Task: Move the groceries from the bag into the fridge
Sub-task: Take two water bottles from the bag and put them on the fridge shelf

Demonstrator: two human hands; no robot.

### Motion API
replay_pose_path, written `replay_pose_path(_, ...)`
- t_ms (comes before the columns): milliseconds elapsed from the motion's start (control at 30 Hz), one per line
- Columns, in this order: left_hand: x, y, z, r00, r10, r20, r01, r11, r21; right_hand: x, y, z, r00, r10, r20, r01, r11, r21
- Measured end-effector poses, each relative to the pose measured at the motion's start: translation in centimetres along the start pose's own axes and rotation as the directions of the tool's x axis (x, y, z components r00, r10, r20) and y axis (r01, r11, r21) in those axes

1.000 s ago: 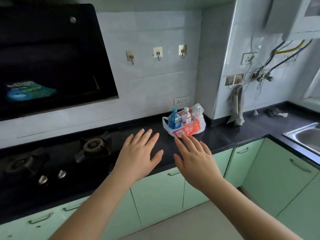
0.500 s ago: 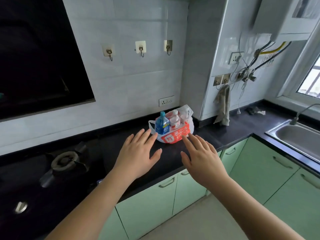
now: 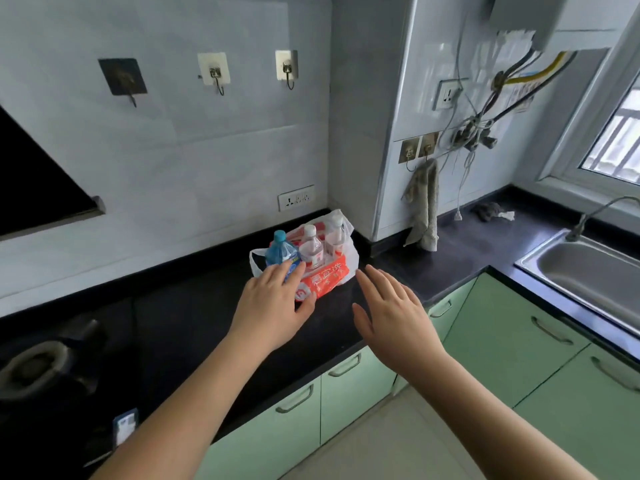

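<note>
From the head camera, you looked down at a black counter (image 3: 194,317) that ran along the tiled wall and turned the corner toward a steel sink (image 3: 585,271). The plastic bag (image 3: 325,278), white with a red printed panel, sat on the counter near the back edge, just beside the wall column. It stood open at the top, and three bottles rose upright out of it: a blue bottle (image 3: 279,251) at the left, a clear bottle with a red label (image 3: 310,250) in the middle, and a second clear bottle (image 3: 334,237) behind it to the right.

Your left hand (image 3: 273,303) was stretched forward with its fingers straight and slightly spread, palm down. Its fingertips overlapped the lower part of the blue bottle and the bag's front left side; whether they touched either could not be told. Your right hand (image 3: 391,306) was also flat and spread, fingers straight, holding nothing. It hovered over the counter just right of the bag, apart from it.

A gas burner (image 3: 38,365) lay at the far left of the counter. Three hooks (image 3: 214,72) hung on the wall above the bag, a socket (image 3: 296,197) sat low on the tiles, and a cloth (image 3: 424,206) hung beside the column. Green cabinet doors (image 3: 502,341) ran below the counter.
</note>
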State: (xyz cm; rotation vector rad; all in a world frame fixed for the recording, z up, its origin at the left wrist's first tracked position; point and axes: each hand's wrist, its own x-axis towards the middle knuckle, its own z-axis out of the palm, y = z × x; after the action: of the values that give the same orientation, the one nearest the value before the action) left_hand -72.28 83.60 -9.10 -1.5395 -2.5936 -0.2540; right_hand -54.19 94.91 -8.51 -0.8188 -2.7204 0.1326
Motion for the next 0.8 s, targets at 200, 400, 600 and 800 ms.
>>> replay_pose_path(200,5.3,1.5,2.5,0.994,-0.097,0.042,0.099,0.993,-0.056,5.5,5.2,1.7,0.995,-0.056,0.083,0.04,0.983,0.18)
replay_pose_path(400,8.1,1.6,4.1,0.971,-0.226,0.083,0.239,0.942,-0.234,10.2,6.9,3.8,0.987,-0.082,0.135,0.018,0.907,0.42)
replay_pose_path(600,11.0,0.8,6.0,0.945,-0.298,0.138,0.328,0.865,-0.379,14.3,7.6,6.1,0.966,-0.083,0.246,-0.045,0.88,0.474)
replay_pose_path(800,14.2,-0.5,8.8,0.906,-0.357,0.227,0.42,0.702,-0.575,18.3,7.0,8.1,0.926,-0.02,0.376,-0.208,0.805,0.556)
